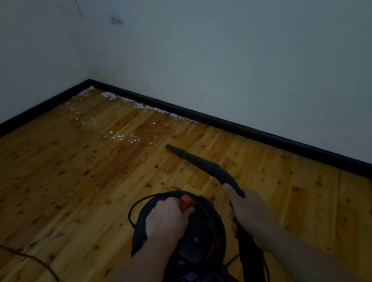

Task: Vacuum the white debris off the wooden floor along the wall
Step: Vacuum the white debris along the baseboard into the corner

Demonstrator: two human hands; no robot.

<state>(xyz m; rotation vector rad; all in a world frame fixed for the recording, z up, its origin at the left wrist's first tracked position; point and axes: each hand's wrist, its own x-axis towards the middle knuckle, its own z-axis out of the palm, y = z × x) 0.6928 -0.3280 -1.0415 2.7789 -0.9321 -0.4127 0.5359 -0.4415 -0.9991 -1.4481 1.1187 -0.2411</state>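
Dim room corner: pale walls [237,36], black skirting board [250,128], knotty wooden floor [54,184].

Item 1, white debris [110,95]: crumbs heaped in the corner and strung along the skirting, with a loose scatter further out on the boards. It looks light and granular, likely to skitter if knocked, so suction is the way to lift it, not hands.

Item 2, canister vacuum [190,244]: dark round body with a red switch [186,203] on top, standing on the floor well short of the debris. The left hand [167,218] curls over its top handle beside the switch; the body is probably weighty enough to need that grip.

Item 3, black wand [197,162]: rigid tapered tube, its nozzle tip just short of the nearest crumbs. The right hand [246,209] wraps its curved grip, the sensible hold for steering.

Item 4, dark cord [53,274]: trails across the floor at left.

Item 5, wall socket [116,20]: high on the wall.

Markings: no readable brand or label; light is too poor.
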